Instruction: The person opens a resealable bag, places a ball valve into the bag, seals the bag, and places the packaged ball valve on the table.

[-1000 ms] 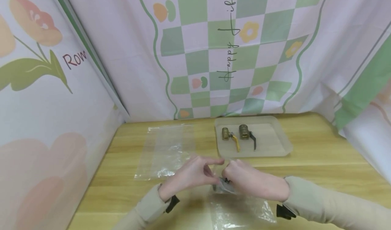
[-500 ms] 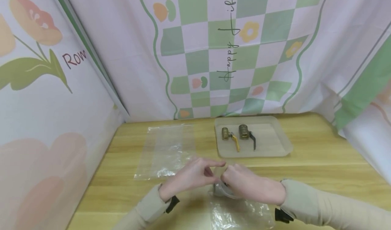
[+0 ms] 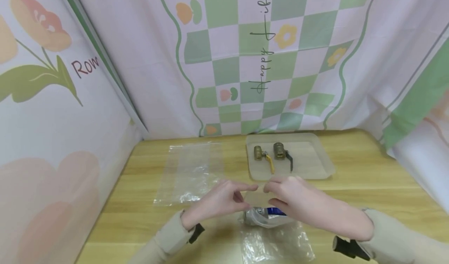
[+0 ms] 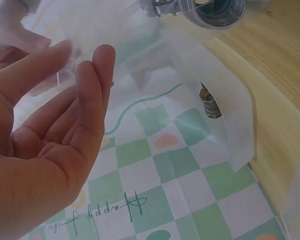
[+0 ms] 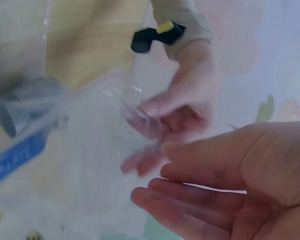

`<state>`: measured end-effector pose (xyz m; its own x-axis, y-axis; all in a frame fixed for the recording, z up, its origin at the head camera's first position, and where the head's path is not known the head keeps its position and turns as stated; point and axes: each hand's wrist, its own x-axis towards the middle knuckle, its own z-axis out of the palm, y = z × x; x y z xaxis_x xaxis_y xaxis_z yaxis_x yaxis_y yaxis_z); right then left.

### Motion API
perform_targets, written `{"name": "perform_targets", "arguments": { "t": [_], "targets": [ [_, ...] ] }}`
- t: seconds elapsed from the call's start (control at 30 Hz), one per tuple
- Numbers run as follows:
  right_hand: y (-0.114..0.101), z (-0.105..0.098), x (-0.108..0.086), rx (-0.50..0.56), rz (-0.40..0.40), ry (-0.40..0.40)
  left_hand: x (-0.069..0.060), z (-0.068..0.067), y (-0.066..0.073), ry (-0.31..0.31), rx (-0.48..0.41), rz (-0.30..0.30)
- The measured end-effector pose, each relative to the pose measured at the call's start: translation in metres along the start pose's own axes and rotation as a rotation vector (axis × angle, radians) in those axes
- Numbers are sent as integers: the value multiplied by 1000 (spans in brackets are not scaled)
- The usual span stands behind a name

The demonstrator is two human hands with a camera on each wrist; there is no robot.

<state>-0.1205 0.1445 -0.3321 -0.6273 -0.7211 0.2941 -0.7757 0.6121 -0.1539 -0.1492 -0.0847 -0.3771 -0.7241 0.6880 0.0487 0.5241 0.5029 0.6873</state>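
A metal ball valve [image 3: 260,211] with a blue lever [image 5: 19,157] sits inside a clear plastic bag [image 5: 92,145], below the bag's mouth. My left hand [image 3: 224,199] is at the mouth, thumb and fingers spread apart, the film around its fingertips. In the left wrist view the valve's threaded end [image 4: 221,15] shows through the film. Across the mouth, my right hand [image 3: 298,199] has its fingers loosely extended, with nothing gripped between them. Whether its fingertips touch the film I cannot tell.
A shallow translucent tray [image 3: 310,170] stands at the back, holding a brass valve with a yellow lever [image 3: 270,163] and another with a black lever [image 3: 289,161]. A flat clear bag [image 3: 191,174] lies to its left. More clear film [image 3: 278,246] lies at the front.
My right hand has let go of the blue-levered valve, uncurled its fingers and moved up and to the right. The valve now shows in the bag. My left hand has stayed in place.
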Motion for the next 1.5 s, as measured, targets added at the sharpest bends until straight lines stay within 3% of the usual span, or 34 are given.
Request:
{"name": "perform_targets", "arguments": {
  "t": [0.2, 0.33, 0.47, 0.7, 0.97, 1.13, 1.5],
  "targets": [
    [9, -5, -19, -20, 24, 23, -1, -1, -1, -13, -31, -13],
    [16, -2, -28, -14, 39, -21, -2, -1, -1, -19, -23, 3],
    [22, -2, -34, 16, 107, -70, -2, -2, -2, -24, -11, 25],
    [33, 2, -43, 55, 165, -116, -5, -1, -3, -46, -45, 1],
    [43, 8, -45, 95, 103, 32, -4, 2, -10, 21, 21, 74],
    [45, 4, -46, 96, 129, 45, -5, 2, -14, 45, 22, 108],
    [57, 7, -48, 56, 8, 131, -9, 3, -18, 147, 39, 43]
  ]
}}
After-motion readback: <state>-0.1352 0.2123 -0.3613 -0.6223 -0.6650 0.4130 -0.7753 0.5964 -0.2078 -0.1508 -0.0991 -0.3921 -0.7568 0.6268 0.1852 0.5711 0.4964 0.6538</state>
